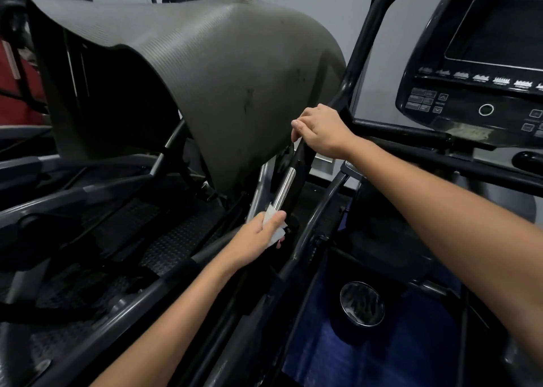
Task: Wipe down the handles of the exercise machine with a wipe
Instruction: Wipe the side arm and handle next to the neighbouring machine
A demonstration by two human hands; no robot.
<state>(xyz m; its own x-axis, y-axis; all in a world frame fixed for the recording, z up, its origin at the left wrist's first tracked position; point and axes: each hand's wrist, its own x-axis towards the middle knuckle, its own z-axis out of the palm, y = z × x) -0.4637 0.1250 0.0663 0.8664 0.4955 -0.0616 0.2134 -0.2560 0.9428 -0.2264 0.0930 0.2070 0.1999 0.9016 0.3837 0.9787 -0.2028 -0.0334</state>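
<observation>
handle (286,185) in middle, long way runs slanted, top far right, bottom near left. right hand (320,132) wraps round black top part, holds it steady. left hand (261,235) lower, nearer, pinches white wipe (274,228) against bottom of shiny part. rest of handle lies up from wipe, so next rub likely goes up toward right hand.

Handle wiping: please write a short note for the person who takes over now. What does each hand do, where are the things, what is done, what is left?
Left hand: pinches the white wipe against the lower end of the chrome section of the handle.
Right hand: grips the black upper part of the same handle.
Done: cannot tell how much has been wiped.
Left: probably the black grip under the right hand, then the other handles.
A grey mat hangs over the machine behind.
</observation>
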